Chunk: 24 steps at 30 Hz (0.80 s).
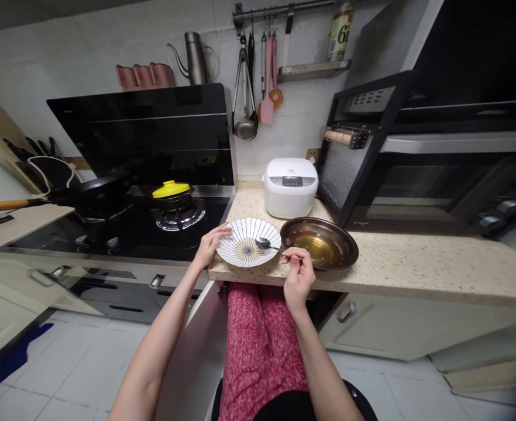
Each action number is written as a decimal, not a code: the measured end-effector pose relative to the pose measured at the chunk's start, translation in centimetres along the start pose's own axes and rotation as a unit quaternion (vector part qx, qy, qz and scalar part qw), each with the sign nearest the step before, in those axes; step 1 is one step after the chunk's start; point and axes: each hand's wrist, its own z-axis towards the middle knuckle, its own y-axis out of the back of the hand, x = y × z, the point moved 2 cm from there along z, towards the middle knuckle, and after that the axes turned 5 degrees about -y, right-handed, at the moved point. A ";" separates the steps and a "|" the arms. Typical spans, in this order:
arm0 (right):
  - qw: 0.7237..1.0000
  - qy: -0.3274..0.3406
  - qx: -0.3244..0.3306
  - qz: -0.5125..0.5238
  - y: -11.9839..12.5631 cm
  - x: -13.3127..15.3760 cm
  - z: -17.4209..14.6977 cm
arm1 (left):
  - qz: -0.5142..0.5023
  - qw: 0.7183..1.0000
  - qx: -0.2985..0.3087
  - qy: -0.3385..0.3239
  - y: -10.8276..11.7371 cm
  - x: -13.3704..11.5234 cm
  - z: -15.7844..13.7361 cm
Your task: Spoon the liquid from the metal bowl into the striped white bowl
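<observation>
A white plate (pixel 236 257) with dark lines fanning out from its centre stands at the counter's front left corner. My left hand (pixel 213 242) grips its left rim, with the fingers over the edge. In my right hand (pixel 299 275) is a metal spoon (pixel 263 242), pinched by the handle; its bowl hangs over or rests on the right half of the plate, I cannot tell which. A brown see-through bowl (pixel 348 248) stands just right of the plate, behind my right hand, with an amber shine at its bottom.
Behind the plate stands a white rice cooker (pixel 291 199). On the left is a gas stove (pixel 144 234) carrying a pot with a yellow lid (pixel 170 188) and a black wok (pixel 95 190). An oven (pixel 425 193) on the right borders the counter (pixel 437 263). Utensils hang from a rail (pixel 279 13).
</observation>
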 end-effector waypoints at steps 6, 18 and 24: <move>0.999 -0.020 0.034 -0.037 -0.9 -1.5 -0.4 | 0.000 1.000 0.001 0.006 0.0 -0.2 0.1; 0.997 -0.040 0.065 -0.029 -1.3 -2.6 -0.4 | -0.001 1.000 0.003 0.007 0.0 -0.3 0.1; 0.992 -0.089 0.087 0.021 -1.1 -2.7 -0.1 | 0.001 1.000 0.002 0.006 0.0 -0.3 0.1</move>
